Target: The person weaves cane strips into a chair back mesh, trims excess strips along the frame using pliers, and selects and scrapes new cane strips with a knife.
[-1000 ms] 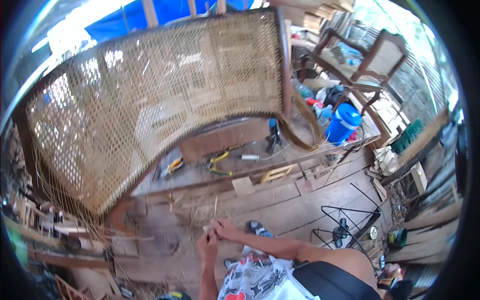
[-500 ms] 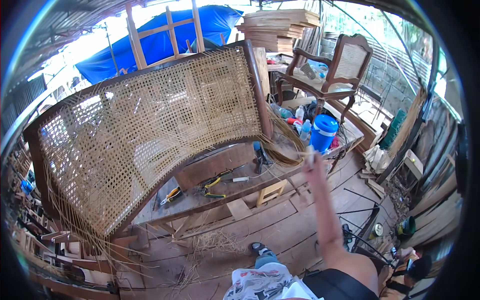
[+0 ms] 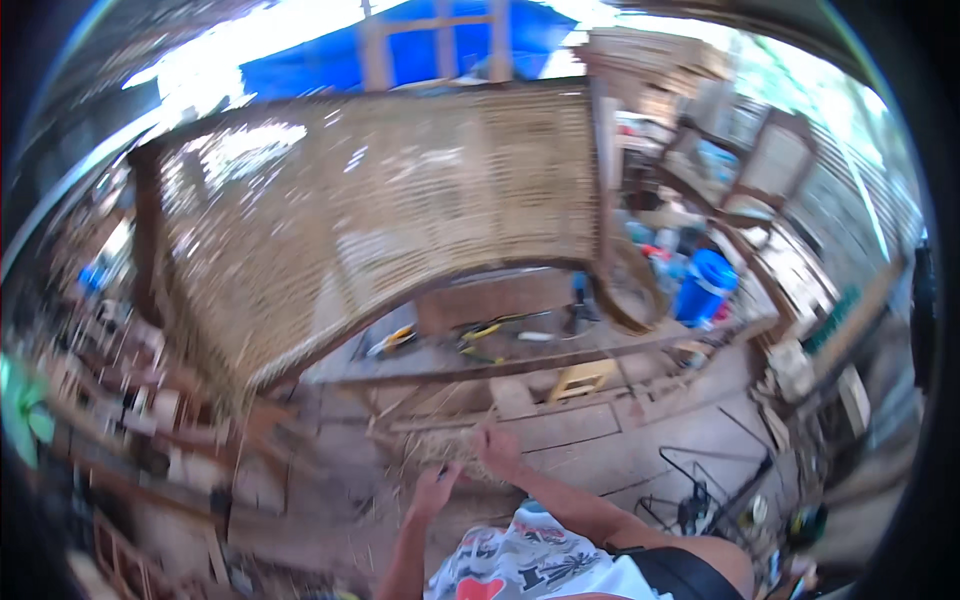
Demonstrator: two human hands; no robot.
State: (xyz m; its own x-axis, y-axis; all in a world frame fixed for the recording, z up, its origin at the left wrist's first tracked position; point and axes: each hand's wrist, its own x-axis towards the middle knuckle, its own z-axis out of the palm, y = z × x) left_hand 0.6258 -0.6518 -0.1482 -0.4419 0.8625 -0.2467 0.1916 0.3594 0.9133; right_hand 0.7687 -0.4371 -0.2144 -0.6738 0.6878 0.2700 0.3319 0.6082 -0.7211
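A large woven cane panel (image 3: 380,210) in a dark wooden frame stands tilted over a low workbench. Below it, near my body, my left hand (image 3: 434,492) and my right hand (image 3: 497,450) are close together at a bundle of thin cane strands (image 3: 450,450). My right hand pinches strands at the bundle's right side. My left hand has its fingers curled with a small dark object sticking out; the blur hides what it is.
Yellow-handled tools (image 3: 480,332) lie on the workbench under the panel. A blue barrel (image 3: 705,285) and wooden chair frames (image 3: 770,160) stand at the right. Wooden blocks (image 3: 580,378) lie on the plank floor, a black wire stand (image 3: 700,490) at lower right, clutter at left.
My right hand came down from the coiled cane at the right to the strands near my body. My left hand came into view. The view tilted down and blurred.
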